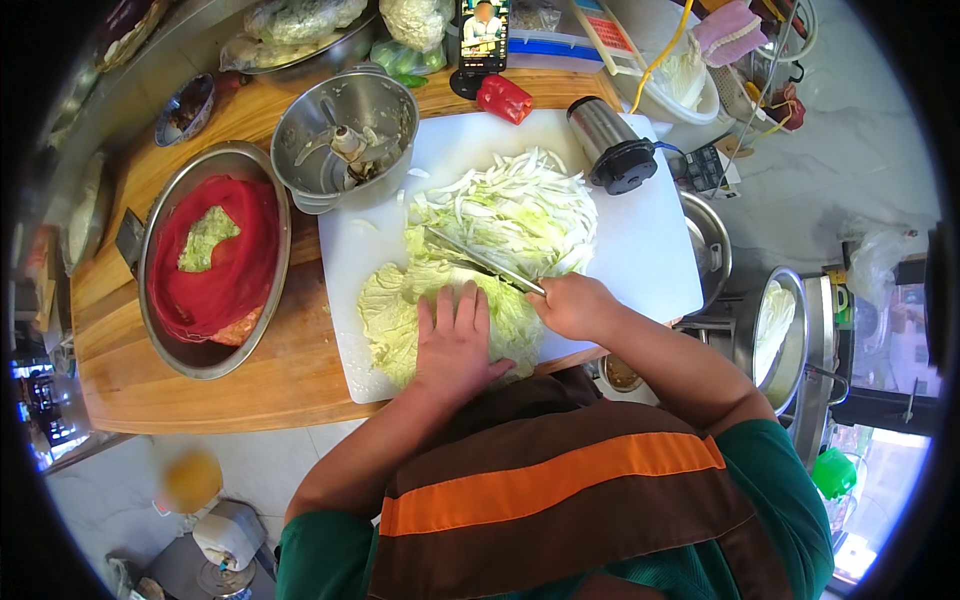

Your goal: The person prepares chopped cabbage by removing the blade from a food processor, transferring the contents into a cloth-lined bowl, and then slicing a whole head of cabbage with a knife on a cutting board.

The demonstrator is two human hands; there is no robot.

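My right hand [574, 304] grips the handle of a kitchen knife [487, 261], its blade angled up and left between whole leaves and cut shreds. Pressing down on pale green napa cabbage leaves [390, 311] is my left hand [456, 337], flat with its fingers slightly spread, to the near side of the blade. Beyond the knife lies a heap of shredded napa cabbage [517, 206]. Leaves and shreds both rest on a white cutting board [645, 247]. The blade's lower edge is partly hidden among the cabbage.
Left of the board stand a metal chopper bowl [300, 135] with blades inside and an oval steel basin [274, 307] holding red cloth [247, 262]. A motor unit [604, 135] and a red bell pepper piece [505, 99] lie at the board's far side. A phone [484, 37] stands behind.
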